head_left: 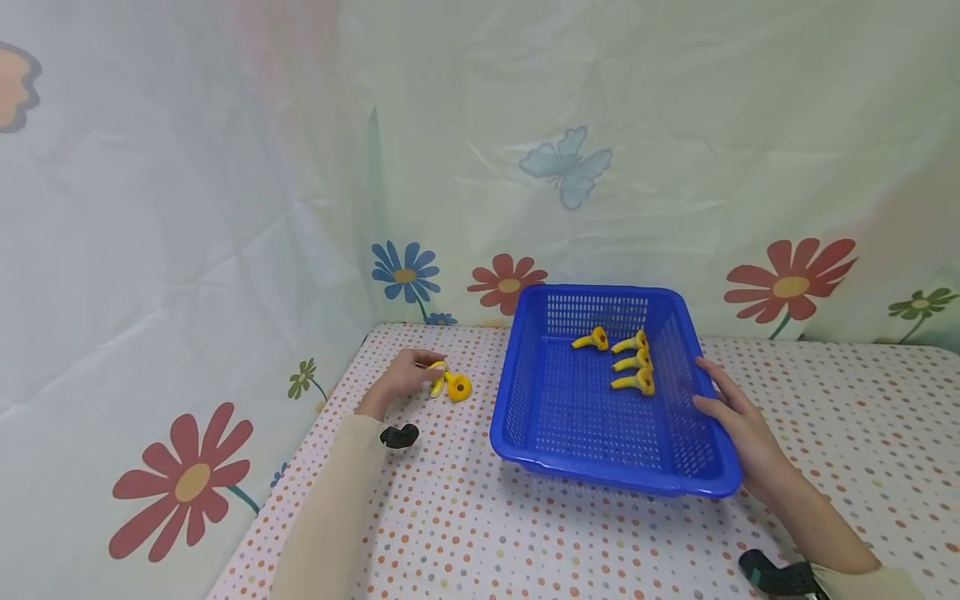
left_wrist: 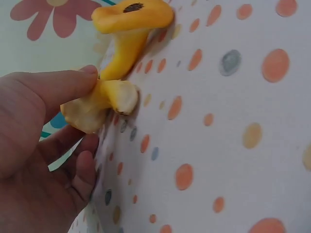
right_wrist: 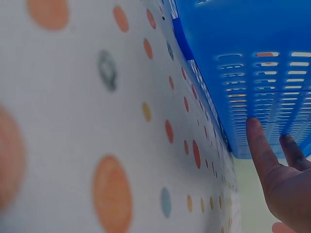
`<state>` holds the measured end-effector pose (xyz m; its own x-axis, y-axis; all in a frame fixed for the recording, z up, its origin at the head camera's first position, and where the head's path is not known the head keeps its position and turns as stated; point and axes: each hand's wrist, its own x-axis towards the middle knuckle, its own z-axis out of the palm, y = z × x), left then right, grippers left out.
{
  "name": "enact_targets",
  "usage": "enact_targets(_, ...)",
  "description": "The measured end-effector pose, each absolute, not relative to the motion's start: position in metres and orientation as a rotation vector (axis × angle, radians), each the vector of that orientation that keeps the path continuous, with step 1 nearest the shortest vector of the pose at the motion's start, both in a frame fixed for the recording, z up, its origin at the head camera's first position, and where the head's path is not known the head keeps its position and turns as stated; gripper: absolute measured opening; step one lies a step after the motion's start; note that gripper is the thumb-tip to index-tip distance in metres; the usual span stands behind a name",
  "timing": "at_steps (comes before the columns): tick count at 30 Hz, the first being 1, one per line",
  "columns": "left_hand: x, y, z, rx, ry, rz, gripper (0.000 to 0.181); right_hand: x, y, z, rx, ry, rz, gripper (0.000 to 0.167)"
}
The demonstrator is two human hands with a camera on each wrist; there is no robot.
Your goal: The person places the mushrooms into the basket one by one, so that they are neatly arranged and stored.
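Note:
My left hand (head_left: 408, 372) pinches a yellow mushroom (left_wrist: 87, 109) with a pale stem end, thumb on one side and fingers on the other. Right beside it on the table lies a second yellow mushroom (head_left: 459, 387), its cap marked by a dark centre. A blue plastic basket (head_left: 585, 475) with slotted walls stands to the right. My right hand (head_left: 746, 425) grips its right rim, with fingers (right_wrist: 261, 150) against the outer wall in the right wrist view. Inside the basket, several yellow mushrooms (head_left: 633, 382) lie toward the back right, three of them in a column.
A dotted cloth covers the table (head_left: 450, 517). Behind and to the left hangs a pale backdrop (head_left: 465, 125) printed with flowers and a butterfly. A black strap piece (head_left: 399, 436) sits at my left wrist and another black piece (head_left: 776, 575) at my right.

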<state>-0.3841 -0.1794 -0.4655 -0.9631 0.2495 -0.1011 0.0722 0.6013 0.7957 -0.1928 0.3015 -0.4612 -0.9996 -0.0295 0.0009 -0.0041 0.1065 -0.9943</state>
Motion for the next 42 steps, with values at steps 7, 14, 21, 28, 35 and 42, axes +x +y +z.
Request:
enact_targets(7, -0.382, -0.178, -0.47, 0.232, 2.699, 1.268, 0.032, -0.194, 0.301, -0.459, -0.013, 2.337, -2.069, 0.069)
enact_targets(14, -0.382, -0.182, -0.467, 0.11, 2.737, 1.352, 0.028, -0.197, 0.299, -0.456, -0.023, 2.358, -2.063, 0.069)
enact_targets(21, -0.371, -0.187, -0.464, 0.018, 2.682, 1.552, 0.032, -0.196, 0.297, -0.456, -0.01, 2.354, -2.052, 0.069)
enact_targets(28, -0.369, -0.182, -0.461, 0.025, 2.711, 1.682, 0.029, -0.194, 0.296, -0.459, -0.018, 2.333, -2.068, 0.069)
enact_targets(35, -0.37, -0.178, -0.45, 0.222, 2.767, 1.715, 0.048, -0.193, 0.295, -0.46, -0.014, 2.324, -2.071, 0.069)
enact_targets(42, -0.376, -0.158, -0.427, 0.324, 2.694, 1.825, 0.04, -0.193, 0.301, -0.458, 0.021, 2.335, -2.057, 0.069)
